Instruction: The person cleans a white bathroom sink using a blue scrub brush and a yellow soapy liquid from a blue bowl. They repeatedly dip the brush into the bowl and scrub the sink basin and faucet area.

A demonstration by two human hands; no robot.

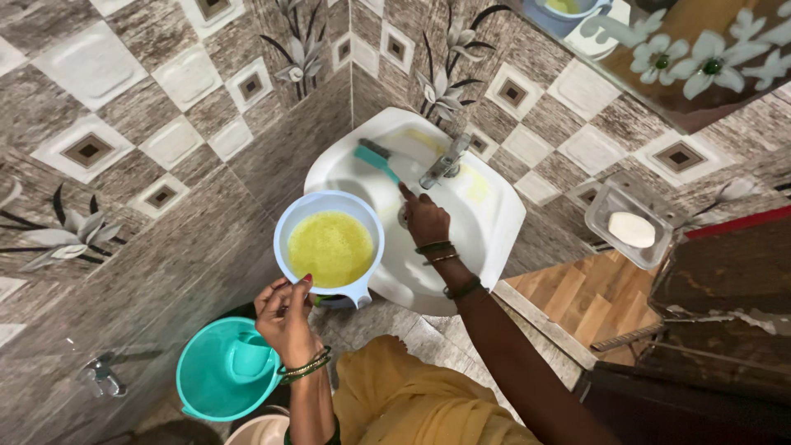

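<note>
The left hand (284,317) grips a white mug (329,247) of yellow liquid, the right hand (424,218) grips a green brush (377,158) in the sink (494,222), ready for scrubbing

Mug (329,247): pale blue plastic, round, held upright by its handle, level, over the basin's front-left edge.
Contents: yellow liquid, foamy surface, well below the rim.
Brush (376,158): teal handle, lying inside the basin.
</note>
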